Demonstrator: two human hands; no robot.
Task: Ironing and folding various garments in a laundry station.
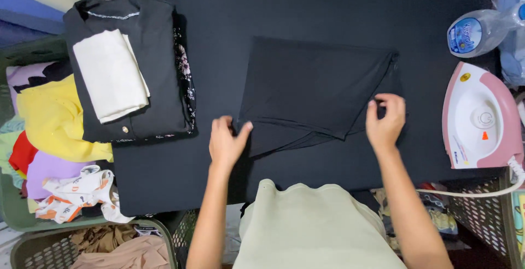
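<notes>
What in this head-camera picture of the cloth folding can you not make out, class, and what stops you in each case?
- Black cloth, head view: black on the black table, so its kind and layers are unclear.
- Left hand and right hand: fingertips curl onto the cloth edges; grip uncertain.
- Water bottle: cut by the right edge.
- Iron cord: runs out of frame.
- Baskets: contents partly buried, cut off.

Both hands (227, 143) on folded black cloth (311, 91)

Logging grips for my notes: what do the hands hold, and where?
Both pinch the folded black cloth: left hand at its near left corner, right hand at its right edge.
</notes>
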